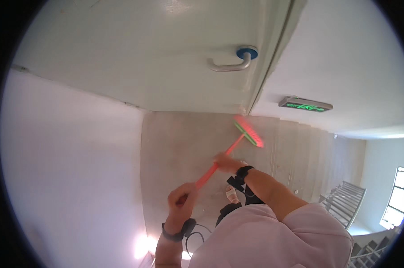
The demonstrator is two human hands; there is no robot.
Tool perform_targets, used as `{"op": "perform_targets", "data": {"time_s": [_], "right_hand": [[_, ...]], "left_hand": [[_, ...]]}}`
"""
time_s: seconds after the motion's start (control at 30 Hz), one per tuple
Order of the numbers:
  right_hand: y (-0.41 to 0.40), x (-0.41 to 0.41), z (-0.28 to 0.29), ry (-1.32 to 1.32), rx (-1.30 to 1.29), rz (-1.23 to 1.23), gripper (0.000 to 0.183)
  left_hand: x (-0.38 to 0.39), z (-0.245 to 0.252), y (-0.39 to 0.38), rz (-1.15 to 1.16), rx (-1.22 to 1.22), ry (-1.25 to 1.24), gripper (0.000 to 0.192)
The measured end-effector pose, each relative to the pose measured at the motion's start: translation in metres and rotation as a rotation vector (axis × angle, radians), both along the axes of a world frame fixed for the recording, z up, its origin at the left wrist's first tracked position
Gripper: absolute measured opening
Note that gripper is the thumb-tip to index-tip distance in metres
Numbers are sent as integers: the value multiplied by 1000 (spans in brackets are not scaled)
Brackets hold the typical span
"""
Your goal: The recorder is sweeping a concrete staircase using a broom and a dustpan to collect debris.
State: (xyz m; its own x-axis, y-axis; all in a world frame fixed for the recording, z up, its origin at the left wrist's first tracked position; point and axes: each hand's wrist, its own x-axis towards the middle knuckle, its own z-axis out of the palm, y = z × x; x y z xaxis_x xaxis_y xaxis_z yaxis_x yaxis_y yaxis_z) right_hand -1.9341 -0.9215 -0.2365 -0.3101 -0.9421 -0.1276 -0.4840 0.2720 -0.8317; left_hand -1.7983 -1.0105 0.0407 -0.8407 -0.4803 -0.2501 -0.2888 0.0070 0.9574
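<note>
A broom with a red handle (207, 176) runs diagonally across the view. My left hand (183, 197) grips it at its top end, and my right hand (227, 162) is closed around the shaft farther down. The broom head (249, 131) has a green block and red bristles, somewhat blurred. It is over the concrete floor (178, 144), close to the foot of a pale door (188, 87); whether the bristles touch the floor is hard to tell. Each wrist wears a black strap with a small device.
The door has a metal lever handle (230, 67). A lit green exit sign (306, 104) is on the wall at right. Steps (301, 144) lie right of the landing, with a metal railing (344, 202) and window (398, 197) beyond. A white wall (78, 160) bounds the left side.
</note>
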Motion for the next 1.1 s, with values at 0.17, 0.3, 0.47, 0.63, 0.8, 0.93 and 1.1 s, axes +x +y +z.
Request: {"op": "perform_targets", "data": {"time_s": [0.17, 0.3, 0.47, 0.63, 0.8, 0.93, 1.1], "right_hand": [[-2, -1, 39, -34, -92, 56, 6], [36, -28, 47, 131, -53, -69, 8], [48, -46, 22, -176, 382, 4, 10], [-24, 32, 10, -72, -115, 233, 9], [-60, 78, 51, -175, -202, 493, 6], [-41, 77, 67, -65, -191, 552, 6], [-13, 82, 18, 121, -119, 614, 9]], "left_hand": [[2, 37, -11, -113, 56, 206, 14], [-22, 9, -4, 50, 201, 125, 15], [-30, -42, -4, 142, 370, 95, 15], [32, 7, 5, 231, 13, 17, 9], [68, 47, 19, 227, -253, 121, 12], [108, 41, 36, 336, -167, 265, 10], [148, -21, 66, 521, 122, 263, 3]]}}
